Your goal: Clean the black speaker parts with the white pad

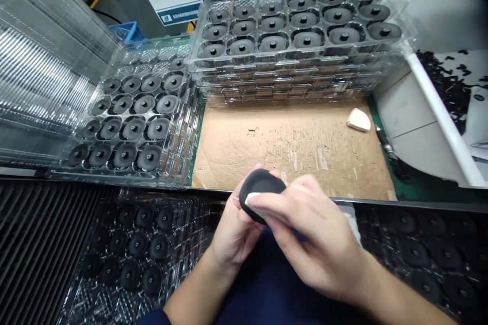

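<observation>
A round black disc-shaped part [261, 181] is tilted up in front of my body, just over the table's front edge. My left hand [233, 228] is closed around its left and lower rim. My right hand [318, 228] pinches a small white piece [250, 198] and presses it against the face of the disc. Fingers cover most of that piece, so its full shape is hidden. Beyond the hands lies a worn cardboard sheet [263, 134] on the tabletop. An off-white block with a rounded edge [359, 120] rests at its right side.
Stacked clear trays [263, 68] of black discs stand at the back; another tray stack [168, 162] is on the left. Lower trays [152, 264] flank my lap. At right, a white bin [430, 106] holds small black pieces, with a dark-handled tool [388, 148] beside it.
</observation>
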Available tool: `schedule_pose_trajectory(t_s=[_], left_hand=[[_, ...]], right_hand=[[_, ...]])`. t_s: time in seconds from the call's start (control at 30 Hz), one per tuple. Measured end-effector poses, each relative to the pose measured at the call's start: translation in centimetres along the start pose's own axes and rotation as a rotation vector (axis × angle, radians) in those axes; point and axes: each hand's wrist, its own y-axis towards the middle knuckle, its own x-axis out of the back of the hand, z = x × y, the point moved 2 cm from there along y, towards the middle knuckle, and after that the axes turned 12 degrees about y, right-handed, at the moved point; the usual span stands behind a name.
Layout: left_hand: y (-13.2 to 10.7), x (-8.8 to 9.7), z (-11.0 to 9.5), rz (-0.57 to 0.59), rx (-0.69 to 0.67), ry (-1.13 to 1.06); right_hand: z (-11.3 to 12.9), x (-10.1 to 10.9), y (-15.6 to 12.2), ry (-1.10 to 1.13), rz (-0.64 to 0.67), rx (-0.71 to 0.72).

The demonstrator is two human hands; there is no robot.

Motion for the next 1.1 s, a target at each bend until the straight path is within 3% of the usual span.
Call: schedule_pose_trajectory(t_s=[0.1, 0.2, 0.27, 0.33, 0.43, 0.57, 0.7, 0.83, 0.93, 1.1], left_hand=[[-0.2, 0.7, -0.3, -0.040, -0.021, 0.008], [-0.3, 1.3, -0.2, -0.048, -0.024, 0.006], [-0.2, 1.3, -0.1, -0.035, 0.000, 0.004], [-0.1, 1.1, 0.1, -0.003, 0.031, -0.012], [0.0, 0.8, 0.0, 0.052, 0.059, -0.061], [-0.1, 0.8, -0.2, 0.141, 0.071, -0.133], [0.0, 1.1, 0.2, 0.152, 0.009, -0.045], [0.4, 1.3, -0.1, 0.100, -0.350, 0.494], [0.7, 1.2, -0.6, 0.138, -0.565, 0.890], [1.1, 1.5, -0.9, 0.238, -0.780, 1.161]], right_hand=[[-2.1, 0.0, -0.1, 0.134, 0.084, -0.176], [-6.5, 1.2, -1.5, 0.165, -0.084, -0.403], [-9.6, 1.4, -2.4, 0.094, -0.160, -0.451], [-12.1, 0.8, -2.8, 0.036, -0.127, -0.464], [-14.0, -0.4, -2.9, -0.045, -0.138, -0.464], [-12.9, -1.3, -3.5, -0.068, -0.246, -0.442], [-10.8, -1.7, -4.3, 0.026, -0.188, -0.417], [-10.4, -1.4, -5.0, 0.078, -0.188, -0.459], [-10.2, -0.4, -5.2, 0.118, -0.245, -0.494], [-7.7, 1.0, -4.8, 0.263, -0.303, -0.501]])
